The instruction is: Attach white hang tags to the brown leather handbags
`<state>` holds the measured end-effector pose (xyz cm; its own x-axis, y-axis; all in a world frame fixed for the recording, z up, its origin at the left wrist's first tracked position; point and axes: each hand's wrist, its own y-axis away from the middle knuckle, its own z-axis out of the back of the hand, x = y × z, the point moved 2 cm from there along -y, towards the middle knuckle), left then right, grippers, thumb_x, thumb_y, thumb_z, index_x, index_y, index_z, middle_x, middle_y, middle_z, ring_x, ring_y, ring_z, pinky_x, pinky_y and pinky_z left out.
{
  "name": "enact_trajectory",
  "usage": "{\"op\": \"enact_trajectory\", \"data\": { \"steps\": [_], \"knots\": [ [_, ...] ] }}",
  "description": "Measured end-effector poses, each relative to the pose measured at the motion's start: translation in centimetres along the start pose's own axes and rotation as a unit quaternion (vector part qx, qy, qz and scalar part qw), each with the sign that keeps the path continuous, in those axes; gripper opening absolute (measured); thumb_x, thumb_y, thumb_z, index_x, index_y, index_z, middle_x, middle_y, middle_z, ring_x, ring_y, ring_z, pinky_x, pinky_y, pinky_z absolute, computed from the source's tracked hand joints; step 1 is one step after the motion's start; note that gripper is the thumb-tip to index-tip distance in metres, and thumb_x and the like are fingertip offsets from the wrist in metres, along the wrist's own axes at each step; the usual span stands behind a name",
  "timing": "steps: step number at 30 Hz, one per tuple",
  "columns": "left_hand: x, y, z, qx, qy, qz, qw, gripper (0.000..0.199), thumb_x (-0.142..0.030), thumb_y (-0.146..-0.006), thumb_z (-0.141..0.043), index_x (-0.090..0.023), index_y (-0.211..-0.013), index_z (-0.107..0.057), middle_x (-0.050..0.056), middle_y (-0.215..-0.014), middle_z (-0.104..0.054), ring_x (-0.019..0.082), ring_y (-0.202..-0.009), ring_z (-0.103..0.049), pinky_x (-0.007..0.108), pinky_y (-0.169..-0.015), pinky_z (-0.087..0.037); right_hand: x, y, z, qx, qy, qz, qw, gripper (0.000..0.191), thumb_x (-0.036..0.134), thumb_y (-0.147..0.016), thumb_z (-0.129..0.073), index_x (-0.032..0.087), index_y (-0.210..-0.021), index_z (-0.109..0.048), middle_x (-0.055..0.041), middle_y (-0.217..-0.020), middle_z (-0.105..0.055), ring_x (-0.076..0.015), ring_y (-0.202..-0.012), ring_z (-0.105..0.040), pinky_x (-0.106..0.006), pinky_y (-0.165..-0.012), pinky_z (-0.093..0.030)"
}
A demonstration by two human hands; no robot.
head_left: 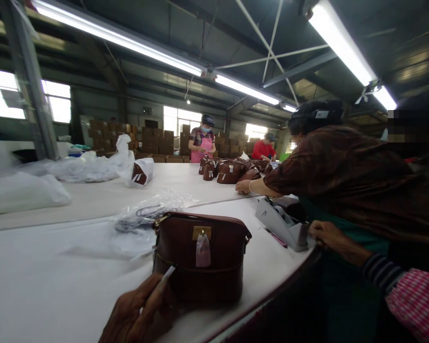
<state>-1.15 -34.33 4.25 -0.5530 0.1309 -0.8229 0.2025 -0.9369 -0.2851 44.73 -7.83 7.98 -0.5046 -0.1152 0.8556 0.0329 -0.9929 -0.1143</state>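
Note:
A dark brown leather handbag (218,247) stands upright on the white table before me. It has a gold clasp plate (197,233), from which a small tag in pale film (203,252) hangs. At the bag's lower left, my left hand (139,307) is closed, pinching a small white strip (169,273) by the end of the front zipper. Farther right, my right hand (325,236) has its fingers closed at the near end of a grey tape dispenser (280,224). Whatever is between those fingers, if anything, is hidden.
Clear plastic with dark cords (143,216) lies behind the handbag. A pink pen (276,237) rests by the dispenser. On the right, a co-worker (350,176) leans over the table toward several brown bags (232,170). White plastic wrapping (82,166) is heaped at the left.

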Motion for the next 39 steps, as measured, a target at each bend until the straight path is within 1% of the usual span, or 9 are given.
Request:
{"op": "enact_trajectory", "data": {
  "steps": [5, 9, 13, 16, 18, 22, 25, 29, 39],
  "knots": [
    [-0.3, 0.0, 0.0, 0.008, -0.008, -0.027, 1.0, 0.048, -0.05, -0.099, -0.033, -0.025, -0.072, -0.063, -0.001, -0.067, -0.068, 0.014, -0.062, -0.064, 0.021, -0.063, -0.05, -1.4, 3.7, -1.7, 0.008, 0.057, 0.018, 0.998, 0.03, 0.048, -0.059, -0.067, 0.022, -0.056, -0.053, -0.0004, -0.048, -0.048, -0.0113, -0.043, -0.04, -0.024, -0.043, -0.026],
    [-0.9, 0.2, -0.1, -0.01, 0.002, -0.015, 1.0, 0.049, -0.052, -0.1, -0.033, -0.023, -0.072, -0.06, 0.0, -0.067, -0.067, 0.015, -0.066, -0.065, 0.024, -0.067, -0.048, -0.4, 10.2, -7.4, 0.185, 0.008, 0.0, 0.983, 0.048, 0.065, -0.067, -0.069, 0.021, -0.065, -0.05, 0.0029, -0.054, -0.048, -0.0089, -0.041, -0.038, -0.023, -0.041, -0.024],
    [-1.5, 0.5, 0.1, -0.01, -0.001, -0.018, 1.0, 0.047, -0.049, -0.101, -0.033, -0.021, -0.075, -0.059, -0.001, -0.068, -0.066, 0.014, -0.065, -0.064, 0.026, -0.069, -0.046, 5.1, 17.8, -15.3, 0.359, -0.119, 0.03, 0.925, 0.042, 0.059, -0.087, -0.064, 0.019, -0.078, -0.055, 0.0033, -0.06, -0.052, -0.0076, -0.048, -0.041, -0.022, -0.046, -0.028],
    [-1.7, 0.5, 0.4, -0.006, -0.004, -0.024, 1.0, 0.045, -0.047, -0.102, -0.034, -0.02, -0.077, -0.06, 0.001, -0.069, -0.067, 0.015, -0.066, -0.065, 0.026, -0.069, -0.047, 10.1, 21.0, -20.8, 0.36, -0.265, -0.009, 0.895, 0.035, 0.051, -0.085, -0.072, 0.019, -0.082, -0.056, 0.0049, -0.061, -0.051, -0.0062, -0.048, -0.039, -0.02, -0.045, -0.025],
    [-1.7, 0.4, 0.7, 0.007, -0.01, -0.033, 0.999, 0.044, -0.044, -0.102, -0.034, -0.02, -0.078, -0.061, 0.002, -0.07, -0.067, 0.014, -0.066, -0.065, 0.026, -0.069, -0.048, 12.8, 22.1, -24.0, 0.351, -0.38, -0.062, 0.854, 0.035, 0.046, -0.081, -0.077, 0.019, -0.08, -0.056, 0.0047, -0.066, -0.051, -0.0054, -0.05, -0.039, -0.019, -0.046, -0.026],
    [-1.7, 0.0, 1.7, 0.044, -0.048, -0.062, 0.996, 0.039, -0.036, -0.102, -0.034, -0.019, -0.078, -0.059, 0.001, -0.072, -0.066, 0.013, -0.067, -0.065, 0.024, -0.066, -0.049, 15.7, 23.2, -28.5, 0.319, -0.512, -0.122, 0.788, 0.036, 0.038, -0.07, -0.088, 0.017, -0.078, -0.059, 0.0039, -0.07, -0.054, -0.0037, -0.051, -0.041, -0.016, -0.044, -0.026],
    [-1.7, -0.5, 2.8, 0.094, -0.08, -0.121, 0.985, 0.034, -0.034, -0.101, -0.035, -0.019, -0.083, -0.059, 0.001, -0.076, -0.066, 0.012, -0.065, -0.064, 0.023, -0.064, -0.048, 16.3, 23.6, -29.9, 0.265, -0.56, -0.126, 0.775, 0.033, 0.034, -0.067, -0.089, 0.016, -0.076, -0.063, 0.003, -0.071, -0.056, -0.0035, -0.053, -0.043, -0.015, -0.044, -0.028],
    [-2.3, -1.3, 4.1, 0.152, -0.102, -0.142, 0.973, 0.036, -0.034, -0.101, -0.034, -0.018, -0.081, -0.059, 0.001, -0.074, -0.066, 0.01, -0.057, -0.06, 0.021, -0.057, -0.045, 16.7, 23.6, -30.3, 0.217, -0.549, -0.119, 0.798, 0.03, 0.034, -0.067, -0.089, 0.016, -0.074, -0.067, 0.0022, -0.07, -0.058, -0.0043, -0.052, -0.044, -0.016, -0.042, -0.027],
    [-3.8, -1.5, 4.5, 0.169, -0.188, -0.129, 0.959, 0.036, -0.034, -0.102, -0.033, -0.02, -0.075, -0.053, -0.004, -0.056, -0.056, 0.011, -0.052, -0.056, 0.025, -0.059, -0.038, 17.1, 22.3, -30.1, 0.192, -0.514, -0.138, 0.824, 0.035, 0.035, -0.059, -0.093, 0.014, -0.071, -0.068, 0.0008, -0.067, -0.061, -0.0046, -0.05, -0.047, -0.016, -0.041, -0.03]
  ]
}}
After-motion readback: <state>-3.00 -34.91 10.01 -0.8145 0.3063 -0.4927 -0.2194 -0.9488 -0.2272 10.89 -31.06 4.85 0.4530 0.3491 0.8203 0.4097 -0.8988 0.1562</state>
